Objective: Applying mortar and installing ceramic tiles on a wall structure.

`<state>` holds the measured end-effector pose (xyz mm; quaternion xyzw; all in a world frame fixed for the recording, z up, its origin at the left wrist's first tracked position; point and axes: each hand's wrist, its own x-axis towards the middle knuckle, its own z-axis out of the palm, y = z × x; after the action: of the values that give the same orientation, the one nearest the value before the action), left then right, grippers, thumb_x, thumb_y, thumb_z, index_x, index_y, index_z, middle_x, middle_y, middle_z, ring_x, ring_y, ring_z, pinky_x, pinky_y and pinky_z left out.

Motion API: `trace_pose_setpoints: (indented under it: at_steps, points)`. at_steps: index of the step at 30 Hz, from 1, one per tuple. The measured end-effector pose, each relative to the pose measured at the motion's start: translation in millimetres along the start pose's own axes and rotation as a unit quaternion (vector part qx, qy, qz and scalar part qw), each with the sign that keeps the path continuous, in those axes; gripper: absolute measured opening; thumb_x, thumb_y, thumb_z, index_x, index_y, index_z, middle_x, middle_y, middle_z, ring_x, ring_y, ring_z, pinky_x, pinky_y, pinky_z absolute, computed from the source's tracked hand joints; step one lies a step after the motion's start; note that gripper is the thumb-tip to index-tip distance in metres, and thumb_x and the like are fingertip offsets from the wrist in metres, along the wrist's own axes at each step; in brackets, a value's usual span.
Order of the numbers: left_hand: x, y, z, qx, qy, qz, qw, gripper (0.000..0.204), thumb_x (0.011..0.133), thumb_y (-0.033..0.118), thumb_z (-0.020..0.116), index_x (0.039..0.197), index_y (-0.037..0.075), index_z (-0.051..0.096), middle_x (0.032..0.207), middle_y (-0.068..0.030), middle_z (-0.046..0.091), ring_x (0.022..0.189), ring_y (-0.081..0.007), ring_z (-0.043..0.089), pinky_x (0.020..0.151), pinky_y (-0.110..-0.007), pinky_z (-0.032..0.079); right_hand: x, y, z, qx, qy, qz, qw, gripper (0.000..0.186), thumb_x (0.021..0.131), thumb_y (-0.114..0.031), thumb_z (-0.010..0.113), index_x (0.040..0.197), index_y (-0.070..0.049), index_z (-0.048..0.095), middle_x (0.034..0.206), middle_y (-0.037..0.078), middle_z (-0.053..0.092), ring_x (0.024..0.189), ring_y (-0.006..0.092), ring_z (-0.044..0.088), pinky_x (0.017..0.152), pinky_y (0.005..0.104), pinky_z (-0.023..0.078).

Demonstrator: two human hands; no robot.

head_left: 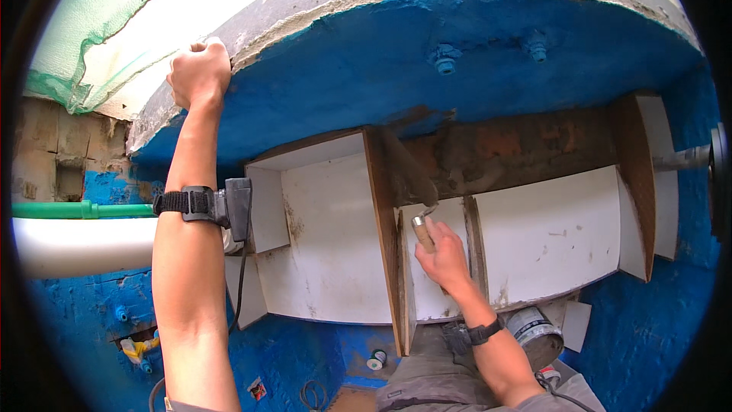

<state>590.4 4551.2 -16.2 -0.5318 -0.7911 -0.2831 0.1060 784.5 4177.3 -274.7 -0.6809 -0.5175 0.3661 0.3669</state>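
My left hand reaches up to the far left and is closed over the rough edge of the grey concrete ledge. My right hand, near the middle, is wrapped round the wooden handle of a trowel. The trowel's grey blade points up and away, against the dark mortar-smeared strip of wall below the blue-coated wall. Some of the blade is blurred. Beneath the right hand lies a narrow white tile piece, with brown gaps on either side of it.
Large white tiles line the structure, with upright brown-edged dividers between sections. A grey mortar bucket stands lower right. A white pipe and a green pipe run at left. A wire spool sits below.
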Motion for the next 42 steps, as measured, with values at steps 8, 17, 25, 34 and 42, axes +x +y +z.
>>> trace_pose_setpoints:
  at_steps: [8,17,25,34,42]
  points:
    - [0,0,0,0.002,-0.011,-0.005,1.0,0.036,0.084,0.036,0.062,0.106,0.014,0.08,0.117,-0.0137,0.077,0.123,-0.0363,0.065,0.107,-0.047,0.048,3,-12,21,-0.071,0.007,0.009,0.997,0.056,0.086,-0.011,0.07,0.138,0.002,0.055,0.112,0.023,0.064,0.09,0.0447,0.069,0.077,0.0502,0.058]
    - [1,-2,3,-0.012,-0.004,-0.011,1.0,0.038,0.085,0.037,0.063,0.111,0.015,0.079,0.121,-0.0139,0.075,0.126,-0.0356,0.061,0.109,-0.047,0.046,5,12,-22,0.255,-0.059,0.306,0.915,0.031,0.098,-0.024,0.058,0.115,0.002,0.061,0.086,0.015,0.069,0.071,0.0227,0.064,0.063,0.0374,0.053]
    - [1,-3,2,0.0,-0.009,0.007,1.0,0.036,0.086,0.037,0.062,0.107,0.014,0.08,0.12,-0.0141,0.075,0.124,-0.0368,0.063,0.108,-0.048,0.047,43,12,-23,0.394,-0.204,0.345,0.827,0.05,0.108,-0.057,0.049,0.093,-0.01,0.052,0.066,-0.001,0.05,0.049,0.0114,0.048,0.043,0.0289,0.041]
    - [-2,0,-2,-0.002,-0.014,0.001,1.0,0.035,0.085,0.036,0.063,0.106,0.014,0.08,0.119,-0.0144,0.076,0.124,-0.037,0.064,0.108,-0.048,0.047,62,19,6,0.426,-0.237,0.351,0.799,0.053,0.106,-0.061,0.049,0.092,-0.01,0.051,0.067,-0.001,0.049,0.048,0.0111,0.046,0.043,0.0291,0.041]
    - [0,1,0,-0.004,-0.002,-0.005,1.0,0.036,0.085,0.037,0.062,0.108,0.015,0.08,0.117,-0.0143,0.077,0.122,-0.036,0.065,0.107,-0.047,0.049,67,28,29,0.4,-0.232,0.352,0.814,0.05,0.107,-0.058,0.049,0.09,-0.01,0.05,0.063,0.001,0.05,0.045,0.0128,0.048,0.041,0.0303,0.042]
